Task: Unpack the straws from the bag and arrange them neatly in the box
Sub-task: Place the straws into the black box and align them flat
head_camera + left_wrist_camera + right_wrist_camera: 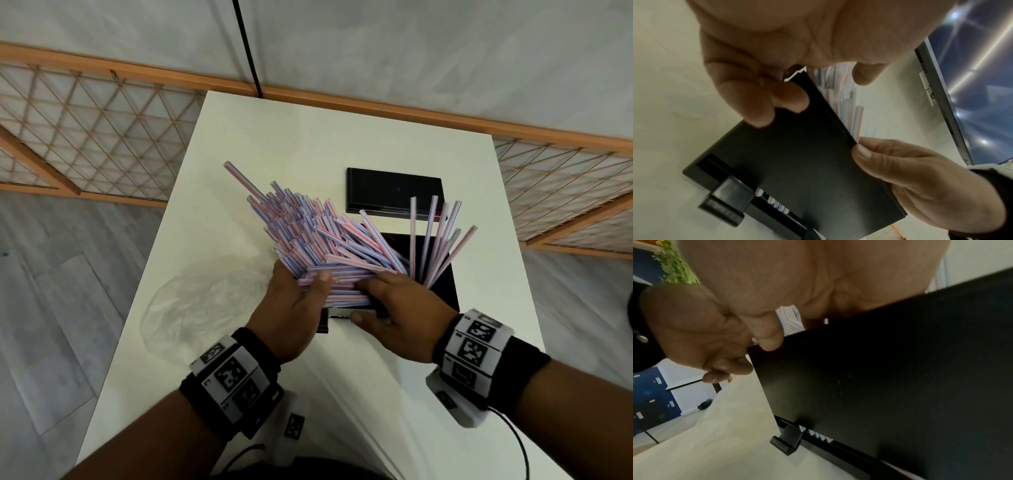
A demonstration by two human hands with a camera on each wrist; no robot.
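Note:
A thick bundle of red- and blue-striped straws point(318, 246) fans up and to the left over the black box point(445, 287). My left hand point(308, 287) grips the bundle's near end, thumb on top and fingers underneath. My right hand point(363, 298) lies flat over the same end and presses it down, its thumb at the box's front edge. Several straws point(431, 240) stand upright in the box's right side. In the left wrist view, curled fingers point(756, 100) hang by the box wall point(797, 170), with straws point(849, 110) behind it. The right wrist view shows the box wall point(879, 386) and the thumb point(768, 337).
The empty clear plastic bag point(205, 294) lies crumpled on the white table point(291, 137) left of my hands. A black lid point(394, 192) lies flat behind the box. A small black latch point(787, 441) juts from the box's front base. A lattice screen runs behind the table.

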